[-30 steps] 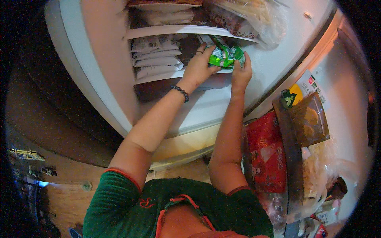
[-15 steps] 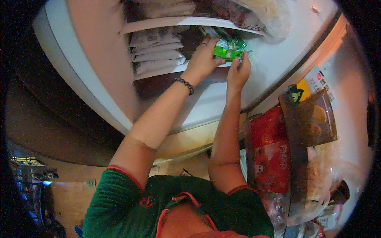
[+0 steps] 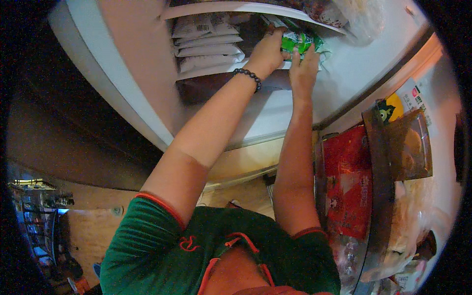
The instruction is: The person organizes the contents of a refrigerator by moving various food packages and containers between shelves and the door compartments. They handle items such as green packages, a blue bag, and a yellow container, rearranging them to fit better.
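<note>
A shiny green plastic packet (image 3: 295, 44) sits at the right end of a fridge shelf (image 3: 196, 72), among other green-and-white packaging. My left hand (image 3: 268, 53), with a dark beaded bracelet (image 3: 249, 75) at the wrist, is closed on the packet's left side; its fingertips are partly hidden behind it. My right hand (image 3: 304, 71) lies against the packet's lower right front with its fingers stretched upward and slightly apart. A stack of pale flat packs (image 3: 209, 46) rests left of my left hand on the same shelf.
Above runs another shelf's white edge (image 3: 216, 9), with a clear plastic bag (image 3: 364, 22) at its right. The fridge door on the right holds red packages (image 3: 346, 177) and a brown pouch (image 3: 410, 145) in its racks. A dark door panel (image 3: 73, 123) curves along the left.
Both hands and the green packet have moved deeper onto the shelf. My right fingers have straightened from a pinch at the packet's edge. The view has shifted slightly.
</note>
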`<act>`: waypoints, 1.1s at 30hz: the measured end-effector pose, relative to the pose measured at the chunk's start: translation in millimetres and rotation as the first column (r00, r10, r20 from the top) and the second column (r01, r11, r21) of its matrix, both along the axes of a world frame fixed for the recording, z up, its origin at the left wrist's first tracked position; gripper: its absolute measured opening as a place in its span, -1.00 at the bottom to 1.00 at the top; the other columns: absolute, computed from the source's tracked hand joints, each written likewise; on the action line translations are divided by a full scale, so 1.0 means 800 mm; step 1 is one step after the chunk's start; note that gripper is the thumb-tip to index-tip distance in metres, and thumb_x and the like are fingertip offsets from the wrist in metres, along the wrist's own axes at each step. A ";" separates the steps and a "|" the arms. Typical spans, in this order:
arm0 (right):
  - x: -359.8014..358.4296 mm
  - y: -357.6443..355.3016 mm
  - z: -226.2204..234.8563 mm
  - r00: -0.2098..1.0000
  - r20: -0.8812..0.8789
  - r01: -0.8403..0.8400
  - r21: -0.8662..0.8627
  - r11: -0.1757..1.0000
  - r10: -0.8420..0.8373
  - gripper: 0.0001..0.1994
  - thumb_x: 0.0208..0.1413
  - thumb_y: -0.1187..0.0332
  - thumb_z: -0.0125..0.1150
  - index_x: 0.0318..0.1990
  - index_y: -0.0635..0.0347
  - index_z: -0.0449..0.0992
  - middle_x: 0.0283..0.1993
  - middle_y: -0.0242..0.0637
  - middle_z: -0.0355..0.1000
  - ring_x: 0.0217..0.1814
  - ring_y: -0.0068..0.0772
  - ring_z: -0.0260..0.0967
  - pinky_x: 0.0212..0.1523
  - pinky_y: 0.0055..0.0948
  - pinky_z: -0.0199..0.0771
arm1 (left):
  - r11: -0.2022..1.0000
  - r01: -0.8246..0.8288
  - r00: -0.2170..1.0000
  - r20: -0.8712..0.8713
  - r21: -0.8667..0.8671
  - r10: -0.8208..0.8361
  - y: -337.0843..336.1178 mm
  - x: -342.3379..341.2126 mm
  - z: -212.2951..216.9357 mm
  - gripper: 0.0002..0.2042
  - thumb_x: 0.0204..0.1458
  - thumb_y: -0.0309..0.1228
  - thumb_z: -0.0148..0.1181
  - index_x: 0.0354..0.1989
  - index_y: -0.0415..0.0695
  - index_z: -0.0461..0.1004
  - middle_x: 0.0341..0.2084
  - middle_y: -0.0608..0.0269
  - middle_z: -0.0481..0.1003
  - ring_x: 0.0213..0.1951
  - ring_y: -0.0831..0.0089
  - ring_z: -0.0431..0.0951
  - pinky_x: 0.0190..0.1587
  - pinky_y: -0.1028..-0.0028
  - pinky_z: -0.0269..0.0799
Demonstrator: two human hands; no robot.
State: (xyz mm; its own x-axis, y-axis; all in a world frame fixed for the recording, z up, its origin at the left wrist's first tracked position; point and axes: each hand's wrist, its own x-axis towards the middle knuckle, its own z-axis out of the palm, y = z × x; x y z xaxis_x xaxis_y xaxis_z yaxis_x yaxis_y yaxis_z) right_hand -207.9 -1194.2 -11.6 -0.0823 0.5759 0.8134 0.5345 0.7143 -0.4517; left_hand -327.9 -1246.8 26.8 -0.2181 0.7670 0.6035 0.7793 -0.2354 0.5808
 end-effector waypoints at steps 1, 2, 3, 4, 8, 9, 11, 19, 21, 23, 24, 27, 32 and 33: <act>0.002 -0.006 -0.001 0.999 -0.032 -0.027 -0.004 1.000 0.027 -0.42 0.10 0.24 0.06 0.22 0.36 0.11 0.20 0.40 0.01 0.26 0.34 -0.02 0.24 0.01 0.00 | 0.999 -0.008 1.000 -0.005 0.040 0.009 -0.002 -0.002 -0.003 -0.34 -0.25 -0.39 0.35 0.09 -0.23 0.22 -0.15 -0.21 0.41 -0.09 -0.11 0.41 -0.03 0.18 0.35; 0.006 -0.014 -0.003 0.998 -0.062 -0.012 0.008 1.000 0.012 -0.41 0.09 0.25 0.07 0.22 0.34 0.10 0.22 0.38 0.00 0.28 0.33 -0.04 0.26 0.01 -0.02 | 0.997 -0.011 1.000 -0.013 0.082 0.012 -0.002 -0.002 -0.005 -0.34 -0.25 -0.35 0.36 0.08 -0.27 0.23 -0.17 -0.20 0.43 -0.10 -0.10 0.43 -0.05 0.19 0.36; 0.009 -0.024 -0.005 0.996 -0.092 0.003 0.019 1.000 -0.001 -0.41 0.08 0.25 0.08 0.23 0.31 0.09 0.23 0.35 -0.01 0.30 0.33 -0.07 0.27 0.00 -0.04 | 0.992 -0.014 1.000 -0.021 0.123 0.017 -0.002 -0.003 -0.007 -0.34 -0.25 -0.32 0.37 0.06 -0.30 0.24 -0.20 -0.18 0.45 -0.11 -0.09 0.44 -0.07 0.20 0.38; 0.008 -0.030 -0.006 0.992 -0.122 0.017 0.029 0.999 -0.013 -0.40 0.07 0.26 0.09 0.24 0.29 0.09 0.25 0.33 -0.02 0.31 0.33 -0.10 0.28 -0.01 -0.06 | 0.970 -0.038 0.999 -0.020 0.241 0.044 -0.002 -0.004 -0.008 -0.34 -0.25 -0.31 0.37 0.05 -0.30 0.25 -0.21 -0.18 0.45 -0.12 -0.09 0.44 -0.07 0.21 0.38; -0.005 -0.031 -0.010 0.997 -0.057 -0.054 0.010 0.998 0.055 -0.39 0.07 0.28 0.08 0.27 0.25 0.07 0.31 0.22 -0.07 0.37 0.29 -0.20 0.31 0.00 -0.13 | 0.923 -0.012 1.000 0.030 0.385 0.000 0.000 -0.010 -0.015 -0.41 -0.22 -0.29 0.34 0.03 -0.29 0.33 -0.22 -0.16 0.47 -0.14 -0.05 0.47 -0.07 0.24 0.39; -0.006 -0.028 -0.012 0.999 -0.026 -0.043 -0.004 0.999 0.043 -0.39 0.07 0.28 0.08 0.27 0.23 0.06 0.32 0.21 -0.08 0.38 0.28 -0.22 0.32 0.01 -0.15 | 0.936 0.022 0.998 0.047 0.352 -0.042 0.002 -0.012 -0.015 -0.43 -0.20 -0.28 0.32 0.02 -0.29 0.35 -0.20 -0.16 0.47 -0.14 -0.04 0.48 -0.07 0.25 0.40; -0.007 -0.023 -0.016 0.999 0.012 -0.030 -0.010 1.000 0.030 -0.38 0.07 0.29 0.08 0.28 0.21 0.05 0.33 0.20 -0.09 0.38 0.27 -0.24 0.32 0.03 -0.16 | 0.954 0.014 0.998 0.058 0.298 -0.032 0.006 -0.010 -0.016 -0.46 -0.15 -0.27 0.28 0.02 -0.28 0.37 -0.19 -0.14 0.48 -0.14 0.00 0.49 -0.07 0.27 0.41; -0.003 -0.041 -0.013 0.995 -0.055 -0.078 0.049 0.996 0.081 -0.34 0.02 0.28 0.15 0.27 0.24 0.05 0.31 0.23 -0.09 0.34 0.27 -0.15 0.30 0.03 -0.11 | 0.984 0.041 0.986 0.154 0.173 -0.068 0.008 -0.013 -0.011 -0.45 -0.12 -0.22 0.26 0.06 -0.25 0.35 -0.16 -0.12 0.48 -0.11 0.03 0.50 -0.05 0.28 0.40; 0.000 -0.041 -0.013 0.992 -0.087 -0.084 0.093 0.992 0.092 -0.35 0.01 0.29 0.16 0.25 0.27 0.07 0.28 0.23 -0.05 0.31 0.26 -0.09 0.28 0.02 -0.07 | 0.971 0.032 0.993 0.106 0.237 -0.059 0.008 -0.012 -0.010 -0.42 -0.15 -0.20 0.28 0.06 -0.25 0.35 -0.15 -0.11 0.48 -0.10 0.04 0.49 -0.04 0.28 0.39; 0.002 -0.043 -0.013 0.989 -0.108 -0.088 0.099 0.991 0.099 -0.35 -0.01 0.30 0.18 0.23 0.30 0.08 0.26 0.22 -0.02 0.29 0.24 -0.05 0.27 0.00 -0.03 | 0.960 -0.010 0.992 0.123 0.280 -0.026 0.007 -0.013 -0.011 -0.40 -0.18 -0.18 0.31 0.05 -0.26 0.36 -0.14 -0.11 0.47 -0.09 0.05 0.49 -0.02 0.29 0.39; 0.003 -0.045 -0.012 0.989 -0.114 -0.090 0.084 0.992 0.099 -0.35 -0.02 0.32 0.20 0.22 0.32 0.09 0.24 0.22 0.00 0.28 0.23 -0.03 0.26 -0.02 -0.01 | 0.954 -0.031 0.991 0.133 0.300 -0.009 0.005 -0.013 -0.012 -0.38 -0.20 -0.17 0.32 0.04 -0.26 0.36 -0.13 -0.10 0.47 -0.09 0.06 0.49 -0.02 0.29 0.38; 0.004 -0.049 -0.006 0.983 -0.121 -0.125 0.100 0.987 0.137 -0.34 -0.07 0.36 0.24 0.21 0.30 0.11 0.22 0.20 0.03 0.27 0.21 0.00 0.25 -0.06 0.03 | 0.941 -0.056 0.985 0.171 0.335 -0.003 -0.006 -0.012 -0.011 -0.50 -0.13 -0.24 0.26 -0.01 -0.23 0.39 -0.10 -0.07 0.46 -0.05 0.10 0.47 0.03 0.33 0.35; -0.009 -0.058 0.028 0.985 -0.072 -0.147 0.150 0.978 0.159 -0.31 -0.16 0.36 0.33 0.19 0.24 0.17 0.22 0.21 0.03 0.28 0.20 -0.01 0.26 -0.08 0.03 | 0.867 0.062 0.968 0.183 0.494 -0.173 -0.075 0.013 -0.009 -0.72 -0.02 -0.45 0.12 -0.09 -0.17 0.43 -0.03 0.04 0.43 0.03 0.13 0.41 0.10 0.33 0.29; -0.008 -0.054 0.033 0.991 -0.037 -0.124 0.142 0.982 0.131 -0.30 -0.18 0.33 0.36 0.18 0.24 0.19 0.23 0.21 0.03 0.29 0.20 -0.01 0.26 -0.06 0.03 | 0.849 0.099 0.953 0.195 0.519 -0.231 -0.094 0.025 -0.015 -0.74 -0.01 -0.49 0.09 -0.10 -0.16 0.43 -0.02 0.06 0.43 0.05 0.14 0.39 0.11 0.33 0.28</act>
State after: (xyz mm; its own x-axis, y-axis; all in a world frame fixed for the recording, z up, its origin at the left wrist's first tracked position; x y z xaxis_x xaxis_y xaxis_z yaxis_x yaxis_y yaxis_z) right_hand -214.2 -1237.5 14.8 -0.1083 0.4442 0.8894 0.4161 0.8327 -0.3652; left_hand -307.9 -1322.0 14.6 -0.3044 0.4143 0.8577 0.5537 -0.6558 0.5132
